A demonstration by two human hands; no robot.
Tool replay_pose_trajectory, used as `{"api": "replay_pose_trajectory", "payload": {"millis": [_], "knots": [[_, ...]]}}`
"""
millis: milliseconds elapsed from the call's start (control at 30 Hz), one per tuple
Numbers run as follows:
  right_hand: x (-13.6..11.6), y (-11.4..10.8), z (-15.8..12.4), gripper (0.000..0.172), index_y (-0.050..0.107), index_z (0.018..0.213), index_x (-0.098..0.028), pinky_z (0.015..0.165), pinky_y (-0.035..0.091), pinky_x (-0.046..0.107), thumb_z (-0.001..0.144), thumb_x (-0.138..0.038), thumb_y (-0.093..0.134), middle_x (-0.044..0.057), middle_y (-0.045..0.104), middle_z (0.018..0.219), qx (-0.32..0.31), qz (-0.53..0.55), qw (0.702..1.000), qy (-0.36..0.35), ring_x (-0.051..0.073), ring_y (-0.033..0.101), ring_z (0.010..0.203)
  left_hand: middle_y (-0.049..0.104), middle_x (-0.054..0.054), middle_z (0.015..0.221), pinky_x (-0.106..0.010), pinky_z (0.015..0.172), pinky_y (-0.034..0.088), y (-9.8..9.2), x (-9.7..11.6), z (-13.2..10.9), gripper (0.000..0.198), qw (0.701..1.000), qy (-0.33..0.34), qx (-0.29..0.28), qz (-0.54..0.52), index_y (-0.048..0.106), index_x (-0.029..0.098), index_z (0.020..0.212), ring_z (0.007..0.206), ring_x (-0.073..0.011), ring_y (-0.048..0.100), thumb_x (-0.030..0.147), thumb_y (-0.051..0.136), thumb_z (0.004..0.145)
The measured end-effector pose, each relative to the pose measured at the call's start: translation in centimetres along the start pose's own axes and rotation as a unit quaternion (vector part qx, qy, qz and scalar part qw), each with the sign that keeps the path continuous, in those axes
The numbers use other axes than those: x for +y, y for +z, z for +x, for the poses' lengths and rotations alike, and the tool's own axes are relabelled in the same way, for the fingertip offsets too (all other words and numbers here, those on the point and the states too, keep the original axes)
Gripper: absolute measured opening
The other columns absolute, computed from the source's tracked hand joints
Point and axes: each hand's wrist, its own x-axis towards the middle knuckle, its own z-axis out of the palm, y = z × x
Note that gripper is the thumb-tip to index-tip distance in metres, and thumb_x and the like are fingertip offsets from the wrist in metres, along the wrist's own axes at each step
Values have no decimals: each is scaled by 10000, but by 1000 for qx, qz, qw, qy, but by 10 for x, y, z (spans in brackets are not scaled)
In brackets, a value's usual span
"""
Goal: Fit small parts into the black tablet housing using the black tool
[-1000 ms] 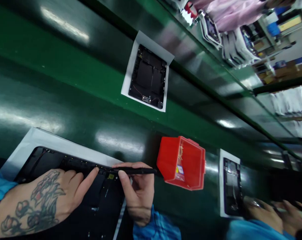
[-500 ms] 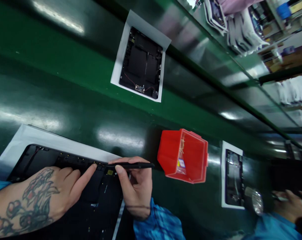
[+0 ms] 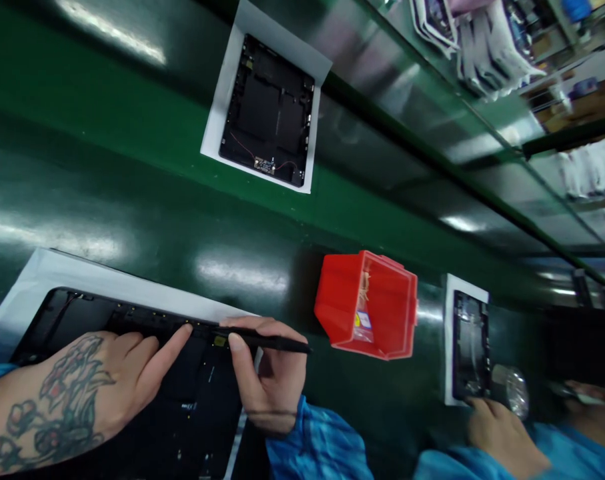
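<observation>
Both hands work at the far edge of an open black device shell, which lies below them on a white sheet at the lower left of the view. Its near part runs out of the picture. Left hand lies over the shell's left half, index finger stretched out, its tip at the far edge; the other fingers are curled, and whether they hold anything underneath I cannot tell. Right hand, over the shell's right end, pinches a slim black tool between thumb and fingers. The tool lies almost level, its tip at the shell's far edge, near the left index fingertip and just above a gold square; its rear end points right, toward a red bin.

That bin stands on the green bench, apart from the right hand, with a small packet inside. Well beyond the hands, a 2nd black shell rests on its own white sheet, a small circuit board with thin wires at its near edge. On the right, a 3rd shell lies on white backing, with a co-worker's hand at its near end; contact is unclear.
</observation>
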Motion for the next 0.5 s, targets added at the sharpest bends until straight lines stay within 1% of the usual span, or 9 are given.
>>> {"api": "replay_pose_trajectory", "payload": {"millis": [67,133,233,300,367,433,500], "knots": [[0,0,-1,419,504,1210,-337,854,651,308,948,-37,637,-31,760,1034,11,17,1000,15,161,772,938,501,33,735,-339,468,387,0,-1,0,526,1000,6,-5,-4,391,-43,1523,581,-159,573,109,483,1027],[-1,0,-1,400,507,1201,-332,868,647,320,957,-45,642,-30,773,1028,1,28,999,25,167,776,944,510,27,745,-341,470,398,0,-2,-1,535,1000,10,-14,-20,378,-47,1533,586,-164,583,108,478,1031],[1,0,-1,394,525,1197,-336,889,637,317,958,-56,664,-32,789,1051,-19,23,999,29,166,781,962,518,31,737,-346,469,402,-1,-3,-2,510,999,1,-8,-36,380,-27,1531,578,-164,582,88,441,1038],[3,0,-1,398,531,1203,-345,880,638,309,959,-65,673,-36,791,1065,-18,19,999,22,163,783,958,527,32,743,-349,481,409,-2,-3,-1,497,999,-5,-8,-42,379,-15,1531,585,-160,587,85,423,1046],[4,0,-1,417,527,1221,-352,873,645,308,955,-67,676,-35,791,1068,-17,16,1000,5,164,785,952,517,38,740,-349,490,411,-5,-2,0,492,999,-7,-24,-43,374,3,1537,589,-156,590,91,410,1054],[6,0,-3,456,518,1246,-361,893,654,319,945,-58,680,-30,791,1085,-16,8,1000,-15,169,786,967,507,43,731,-347,486,398,-7,0,3,490,999,-11,-41,-34,366,28,1542,580,-155,586,86,380,1056],[7,0,-6,511,514,1262,-371,932,663,333,918,-38,692,-27,792,1115,-20,7,999,-34,177,786,994,504,48,722,-341,478,383,-7,4,5,479,999,-20,-44,-22,364,54,1536,566,-152,576,84,344,1059]]}}
